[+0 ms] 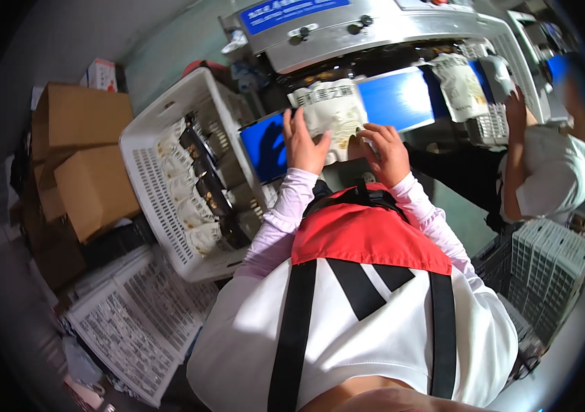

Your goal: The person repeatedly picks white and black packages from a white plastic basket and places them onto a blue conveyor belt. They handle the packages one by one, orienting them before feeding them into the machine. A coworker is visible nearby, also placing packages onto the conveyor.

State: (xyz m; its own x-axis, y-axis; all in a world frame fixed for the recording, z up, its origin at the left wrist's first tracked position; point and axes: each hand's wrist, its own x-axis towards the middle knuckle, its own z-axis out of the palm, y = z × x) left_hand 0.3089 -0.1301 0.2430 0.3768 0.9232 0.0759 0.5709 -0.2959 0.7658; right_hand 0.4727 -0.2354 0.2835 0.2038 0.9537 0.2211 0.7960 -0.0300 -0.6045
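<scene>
A cream-white pouch with dark print lies on the blue conveyor belt in front of me. My left hand is at its left edge, fingers spread and thumb reaching over the pouch's lower part. At its lower right edge is my right hand, its fingers loosely bent and apart. Neither hand is closed around the pouch; whether the fingertips press on it I cannot tell. Farther right on the belt lies a second cream pouch, near a co-worker's hand.
A white slatted crate at my left holds several cream and dark pouches. Cardboard boxes and stacked printed sheets lie farther left. A metal machine stands behind the belt. At right are a co-worker and a grey-green crate.
</scene>
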